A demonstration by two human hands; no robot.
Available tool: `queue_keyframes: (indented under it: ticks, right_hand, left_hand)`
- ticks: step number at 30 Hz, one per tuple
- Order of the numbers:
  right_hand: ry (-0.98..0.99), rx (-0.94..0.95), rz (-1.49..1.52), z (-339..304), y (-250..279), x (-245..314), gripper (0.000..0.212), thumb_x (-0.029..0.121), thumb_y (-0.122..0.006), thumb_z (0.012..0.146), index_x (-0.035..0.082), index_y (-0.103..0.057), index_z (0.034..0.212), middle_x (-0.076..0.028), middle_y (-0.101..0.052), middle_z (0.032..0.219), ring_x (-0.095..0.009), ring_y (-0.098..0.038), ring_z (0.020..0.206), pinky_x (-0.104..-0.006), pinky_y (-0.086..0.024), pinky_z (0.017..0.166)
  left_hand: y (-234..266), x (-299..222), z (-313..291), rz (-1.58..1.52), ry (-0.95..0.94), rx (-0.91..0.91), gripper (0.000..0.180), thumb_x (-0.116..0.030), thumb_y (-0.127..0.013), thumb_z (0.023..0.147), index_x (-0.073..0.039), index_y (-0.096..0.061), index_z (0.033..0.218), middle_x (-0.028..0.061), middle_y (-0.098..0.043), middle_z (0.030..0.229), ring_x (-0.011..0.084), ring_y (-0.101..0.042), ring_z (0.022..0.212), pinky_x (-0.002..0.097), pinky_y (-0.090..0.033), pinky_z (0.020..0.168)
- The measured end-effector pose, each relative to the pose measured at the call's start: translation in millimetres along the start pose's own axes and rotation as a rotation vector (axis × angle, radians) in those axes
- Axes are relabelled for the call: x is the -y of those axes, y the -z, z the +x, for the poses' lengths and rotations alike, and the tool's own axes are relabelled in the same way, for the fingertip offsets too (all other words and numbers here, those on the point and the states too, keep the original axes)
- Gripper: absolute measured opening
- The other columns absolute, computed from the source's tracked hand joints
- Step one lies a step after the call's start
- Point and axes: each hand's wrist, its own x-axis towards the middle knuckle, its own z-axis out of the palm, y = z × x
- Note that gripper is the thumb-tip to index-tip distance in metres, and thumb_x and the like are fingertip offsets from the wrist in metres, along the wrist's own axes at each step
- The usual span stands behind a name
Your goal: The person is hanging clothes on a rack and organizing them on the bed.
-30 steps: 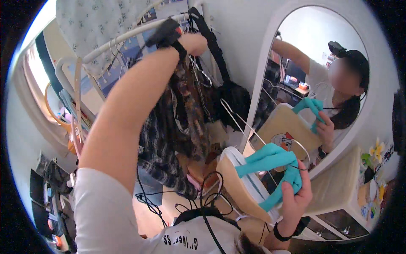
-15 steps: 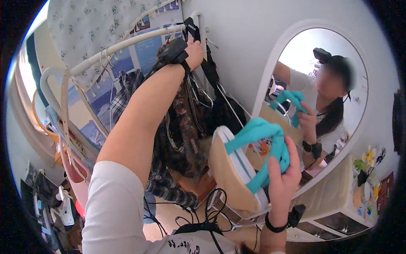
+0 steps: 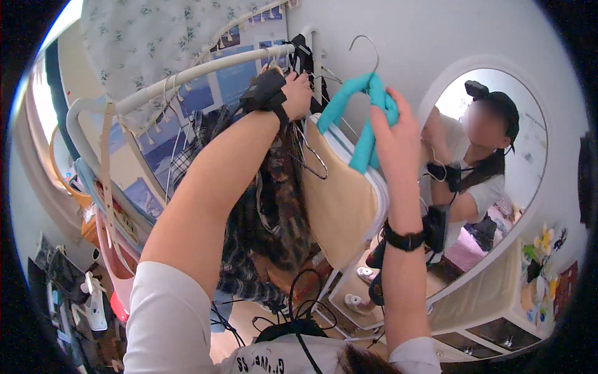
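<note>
Partway, by look: cream flat bag held up mid-frame, right hand grasping its teal padded fabric handles; silver curved metal hook above, off white tubular rail; left hand upper centre, grip unclear

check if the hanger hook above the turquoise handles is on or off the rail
Off: the hanger hook curves free, right of the white rail, plain wall behind it.
</note>
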Motion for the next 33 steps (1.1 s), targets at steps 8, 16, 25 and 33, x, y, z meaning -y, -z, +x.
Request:
queue_keyframes:
  ticks: [8, 16, 25, 33]
  right_hand:
    - [0.176, 0.009, -0.203, 89, -65, -4, 0.048, 0.03, -0.058, 0.08, 0.004, -0.057, 0.121, -0.024, -0.063, 0.107, -0.039, -0.06, 0.1, -0.0455, -0.047, 0.086]
    - [0.298, 0.169, -0.408, 191, -121, -5, 0.046, 0.028, -0.061, 0.075, 0.008, -0.063, 0.117, -0.021, -0.065, 0.104, -0.036, -0.063, 0.096, -0.0431, -0.05, 0.085]
    - [0.28, 0.673, -0.578, 225, -158, -50, 0.047, 0.035, -0.063, 0.079, 0.007, -0.064, 0.116, -0.017, -0.069, 0.096, -0.029, -0.066, 0.088, -0.0396, -0.052, 0.077]
    - [0.185, 0.497, -0.44, 198, -123, -26, 0.074, 0.044, -0.067, 0.079, 0.0, -0.045, 0.133, -0.022, -0.057, 0.122, -0.032, -0.06, 0.104, -0.0424, -0.049, 0.087]
  left_hand:
    - [10, -3, -13, -0.137, 0.075, -0.006, 0.029, -0.018, -0.058, 0.074, -0.006, -0.068, 0.098, 0.0101, -0.061, 0.115, 0.0248, -0.05, 0.115, 0.0399, -0.037, 0.096]
    - [94, -9, -56, -0.163, -0.008, 0.067, 0.019, -0.018, -0.059, 0.068, -0.005, -0.071, 0.076, 0.0111, -0.069, 0.082, 0.0276, -0.065, 0.082, 0.0409, -0.044, 0.082]
    - [200, 2, -95, -0.445, 0.185, 0.199, 0.021, -0.018, -0.059, 0.071, 0.0, -0.07, 0.077, 0.0193, -0.068, 0.082, 0.0357, -0.067, 0.077, 0.0454, -0.054, 0.069]
    - [288, 20, -152, -0.56, 0.363, 0.334, 0.026, -0.016, -0.056, 0.085, 0.006, -0.067, 0.092, 0.0186, -0.067, 0.08, 0.0268, -0.063, 0.071, 0.0366, -0.052, 0.07]
